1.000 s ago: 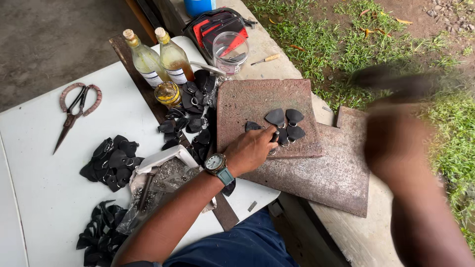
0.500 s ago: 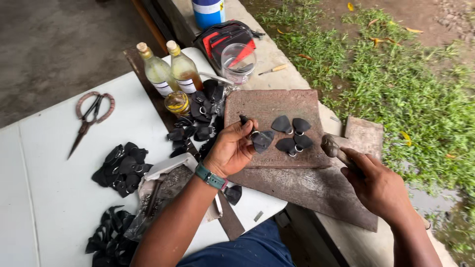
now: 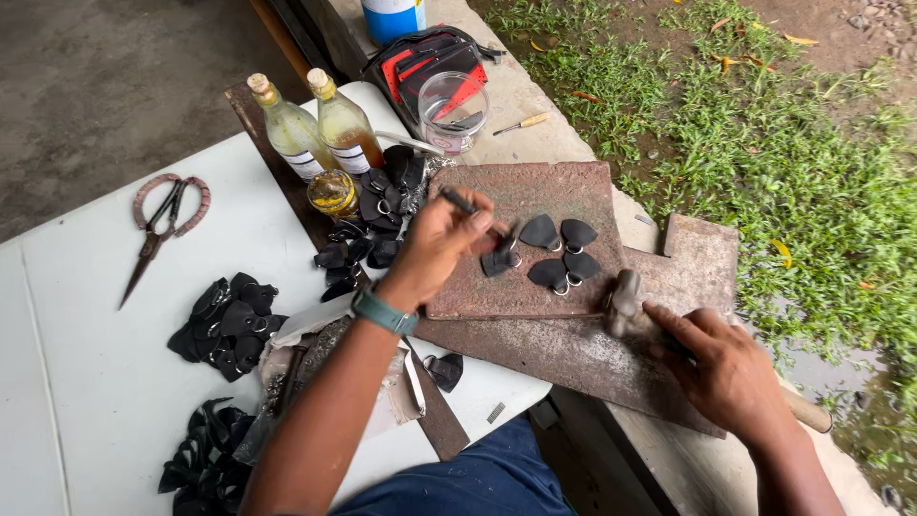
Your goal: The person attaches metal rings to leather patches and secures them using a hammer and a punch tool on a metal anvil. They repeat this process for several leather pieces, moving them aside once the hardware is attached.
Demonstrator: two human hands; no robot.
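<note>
Since half a second ago my right hand has dropped the hammer so its head rests low on the rusty metal plate, and my left hand has slid along to the next piece; both arms sit lower in the head view than they did

Left hand is pinched together around a slim dark punch, holding it over a black leather tab that lies on the plate; four more leather tabs, each with a small metal ring, lie in a cluster just beside it; right hand is clamped on the hammer's wooden handle, whose end pokes out past the wrist

My judgement on doing this step well: keep the punch upright and seated on the tab before any blow, fingers well up the shank, and strike square so the tab does not skid on the rough plate; a glancing hit risks the fingertips

On the white desk to the left lie scissors and heaps of black leather pieces; two corked glass bottles and a small jar stand near the plate; a clear plastic cup and a red-and-black pouch sit on the concrete ledge beyond, grass alongside
</note>
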